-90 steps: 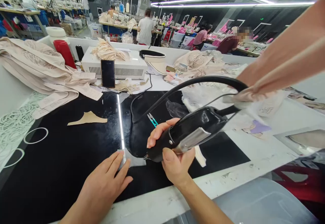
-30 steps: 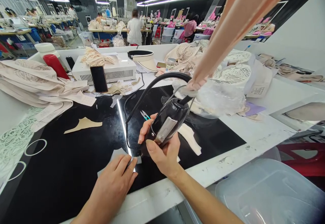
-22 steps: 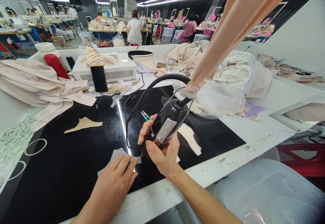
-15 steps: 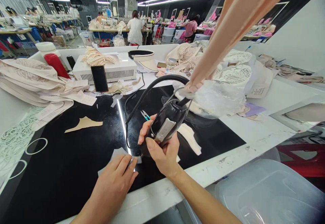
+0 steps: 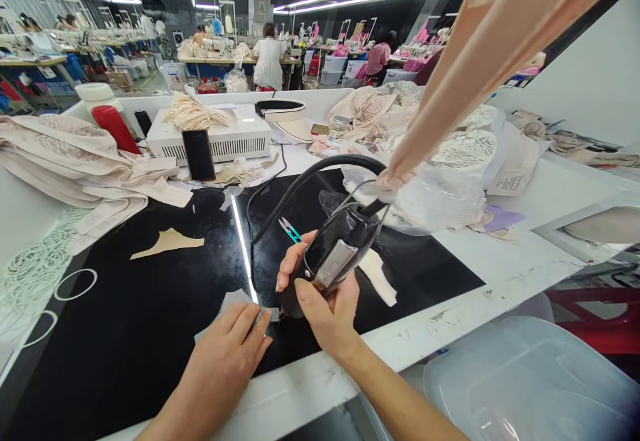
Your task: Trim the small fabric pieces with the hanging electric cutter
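Note:
My left hand (image 5: 230, 354) is curled low over a grey translucent sheet (image 5: 233, 299), its fingers together and pressing it to the black work mat (image 5: 125, 334). A small shiny piece shows between the fingertips; its kind is unclear. My right hand (image 5: 325, 301) is wrapped around a black corded hand tool (image 5: 337, 254) with a silver lever on its side. The tool leans, its lower end close to the sheet's right end; whether they touch I cannot tell. Behind my right fingers lie thread snips (image 5: 290, 230). A cream fabric piece (image 5: 377, 277) lies to the right.
A peach fabric strip (image 5: 460, 81) runs from the tool's top up to the right. The black cable (image 5: 295, 187) loops leftward. A tan cutout (image 5: 167, 243) and white rings (image 5: 75, 285) lie left. Behind stand a phone (image 5: 198, 154), a vented white box (image 5: 230, 144) and fabric heaps (image 5: 75, 147).
My right hand and the tool have shifted slightly right and down, and the tool's lower end shows more clearly. My left hand stays on the grey sheet.

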`<state>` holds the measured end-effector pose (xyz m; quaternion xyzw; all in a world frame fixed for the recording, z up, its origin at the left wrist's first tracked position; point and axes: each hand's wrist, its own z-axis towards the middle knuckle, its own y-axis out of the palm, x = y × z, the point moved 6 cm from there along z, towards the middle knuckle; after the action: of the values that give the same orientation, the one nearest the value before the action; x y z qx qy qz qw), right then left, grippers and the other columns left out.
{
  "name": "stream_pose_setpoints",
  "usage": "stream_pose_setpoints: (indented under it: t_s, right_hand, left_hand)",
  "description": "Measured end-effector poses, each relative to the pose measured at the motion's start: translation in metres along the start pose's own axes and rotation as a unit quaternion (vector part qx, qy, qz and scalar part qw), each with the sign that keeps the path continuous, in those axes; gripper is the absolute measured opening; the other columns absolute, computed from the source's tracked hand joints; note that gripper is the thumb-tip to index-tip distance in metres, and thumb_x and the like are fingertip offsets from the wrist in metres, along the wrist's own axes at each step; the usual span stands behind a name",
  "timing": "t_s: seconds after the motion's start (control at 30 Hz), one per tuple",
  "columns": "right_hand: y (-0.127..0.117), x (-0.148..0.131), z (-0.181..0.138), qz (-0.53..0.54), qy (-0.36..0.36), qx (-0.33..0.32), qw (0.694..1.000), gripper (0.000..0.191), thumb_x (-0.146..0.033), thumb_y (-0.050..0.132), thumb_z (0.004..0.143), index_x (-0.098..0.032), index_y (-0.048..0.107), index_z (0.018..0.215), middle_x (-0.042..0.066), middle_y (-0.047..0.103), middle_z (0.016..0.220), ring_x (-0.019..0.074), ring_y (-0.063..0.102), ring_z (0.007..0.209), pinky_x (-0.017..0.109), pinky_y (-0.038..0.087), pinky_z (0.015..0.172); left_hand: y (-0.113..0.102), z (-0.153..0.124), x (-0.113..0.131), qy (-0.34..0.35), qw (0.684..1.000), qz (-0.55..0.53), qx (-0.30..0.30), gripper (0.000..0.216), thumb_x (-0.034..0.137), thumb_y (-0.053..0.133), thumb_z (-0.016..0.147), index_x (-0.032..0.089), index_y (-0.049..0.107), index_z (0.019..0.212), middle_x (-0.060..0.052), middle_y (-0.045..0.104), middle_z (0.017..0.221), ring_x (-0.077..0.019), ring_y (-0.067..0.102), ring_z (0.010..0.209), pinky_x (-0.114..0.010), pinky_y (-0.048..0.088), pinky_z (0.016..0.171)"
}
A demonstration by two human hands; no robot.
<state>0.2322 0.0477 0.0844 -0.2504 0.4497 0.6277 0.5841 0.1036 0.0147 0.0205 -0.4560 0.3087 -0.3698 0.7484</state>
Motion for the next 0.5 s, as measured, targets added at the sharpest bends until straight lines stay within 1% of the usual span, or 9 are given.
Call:
stream_pose_setpoints:
  t_s: [0.1,0.2,0.3,0.37,0.43,0.5]
  right_hand:
    - [-0.001,-0.002,0.001,0.0,0.001,0.007,1.0,0.039,-0.044,0.071,0.086,-0.026,0.048,0.112,-0.002,0.06,0.082,0.0122,0.058,0.06,0.027,0.053,0.056]
    - [0.0,-0.004,0.003,0.021,-0.009,0.013,1.0,0.036,-0.041,0.072,0.086,-0.027,0.051,0.111,-0.002,0.061,0.085,0.0117,0.059,0.062,0.025,0.052,0.054]
    - [0.009,-0.006,0.006,0.049,-0.012,0.008,0.999,0.036,-0.037,0.074,0.085,-0.028,0.053,0.113,-0.002,0.061,0.088,0.0113,0.059,0.065,0.024,0.052,0.055]
    - [0.02,-0.005,0.009,0.054,-0.008,-0.01,0.998,0.037,-0.037,0.076,0.083,-0.028,0.054,0.111,-0.002,0.062,0.087,0.0116,0.06,0.067,0.025,0.054,0.057]
    - [0.034,-0.002,0.01,0.057,-0.002,-0.033,0.998,0.038,-0.038,0.078,0.082,-0.027,0.054,0.11,-0.002,0.062,0.087,0.0119,0.06,0.068,0.025,0.055,0.059]
    - [0.048,0.002,0.009,0.064,0.005,-0.05,0.997,0.038,-0.039,0.077,0.083,-0.027,0.052,0.11,-0.002,0.061,0.088,0.0119,0.06,0.068,0.026,0.056,0.059]
  left_hand:
    - [-0.011,0.0,-0.004,-0.001,0.999,-0.029,0.017,0.037,0.017,0.033,0.104,0.008,0.068,0.114,-0.01,0.074,0.106,-0.0244,0.069,0.1,-0.038,0.058,0.089]
    - [-0.026,-0.012,-0.02,-0.024,0.998,-0.051,0.026,0.036,0.018,0.033,0.105,0.013,0.067,0.116,-0.007,0.072,0.113,-0.0218,0.066,0.107,-0.037,0.054,0.098]
    - [-0.035,-0.037,-0.05,-0.098,0.992,-0.081,0.008,0.035,0.026,0.035,0.106,0.017,0.065,0.121,-0.006,0.07,0.116,-0.0198,0.065,0.108,-0.035,0.055,0.097]
    - [-0.037,-0.058,-0.068,-0.157,0.983,-0.1,0.002,0.034,0.036,0.041,0.104,0.02,0.063,0.124,-0.007,0.068,0.116,-0.021,0.065,0.107,-0.035,0.057,0.093]
    - [-0.034,-0.076,-0.079,-0.201,0.972,-0.12,-0.008,0.034,0.043,0.049,0.101,0.023,0.062,0.125,-0.007,0.067,0.116,-0.0228,0.065,0.106,-0.038,0.058,0.09]
    - [-0.028,-0.086,-0.082,-0.232,0.962,-0.144,-0.025,0.034,0.044,0.054,0.098,0.025,0.062,0.125,-0.007,0.066,0.116,-0.0243,0.063,0.108,-0.04,0.058,0.09]
